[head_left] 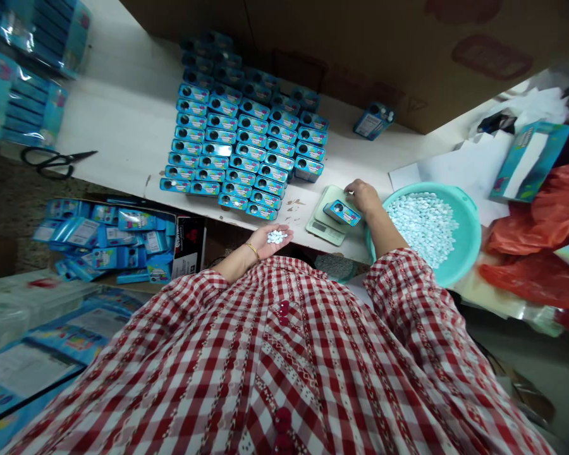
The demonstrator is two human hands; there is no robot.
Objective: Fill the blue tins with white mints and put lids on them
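Note:
My left hand [262, 244] is palm up near the table's front edge, cupping a small heap of white tablets [277, 236]. Its fingers point to the right. On a pale kitchen scale [329, 234] lies a small blue tin [344, 213] with a dark round opening at one end. My right hand [363, 195] is over the scale's far right corner, just beyond the tin. Its fingers are bunched together with the tips turned down; whatever is between them is too small to make out. Right of that forearm stands a turquoise basin [471, 237] of white tablets [422, 224].
Rows of upright blue tins [251, 151] fill the table's middle. One blue tin [373, 121] stands apart by a large cardboard box [360, 50]. Scissors [57, 163] lie at the left, above a carton of blue tins [109, 237]. Red plastic bags [540, 234] are at the right.

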